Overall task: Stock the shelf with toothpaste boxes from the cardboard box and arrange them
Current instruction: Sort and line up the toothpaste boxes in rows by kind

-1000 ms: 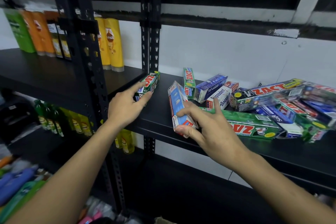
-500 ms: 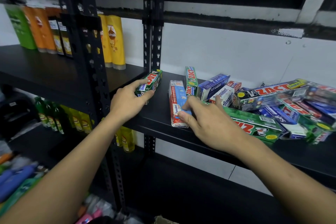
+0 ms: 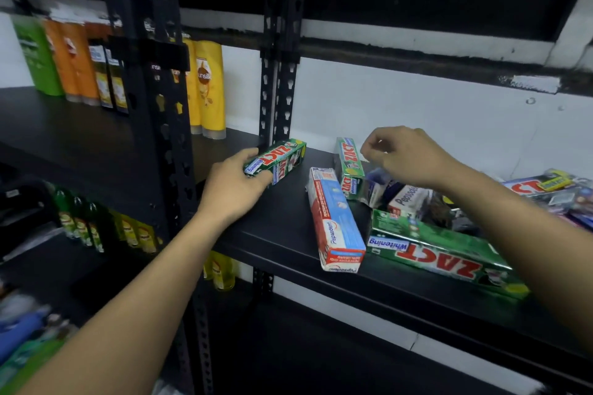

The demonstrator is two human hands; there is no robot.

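Observation:
My left hand (image 3: 237, 189) grips the near end of a green ZACT toothpaste box (image 3: 282, 159) lying at the left end of the black shelf (image 3: 282, 234), by the rear post. My right hand (image 3: 404, 154) hovers with loosely curled fingers, holding nothing, above a second green ZACT box (image 3: 349, 167) and a small dark blue box (image 3: 377, 186). A red and blue Pepsodent box (image 3: 333, 218) lies lengthwise on the shelf between my hands. A long green ZACT Whitening box (image 3: 442, 253) lies at the front right.
A loose pile of toothpaste boxes (image 3: 545, 189) covers the shelf's right end. A black perforated post (image 3: 160, 125) stands in front of my left arm. Yellow shampoo bottles (image 3: 208, 90) and orange and green ones stand on the left bay. Bottles fill the shelf below.
My right hand has let go of the Pepsodent box, which now lies flat, and has risen toward the back boxes. My left hand has closed round the left ZACT box.

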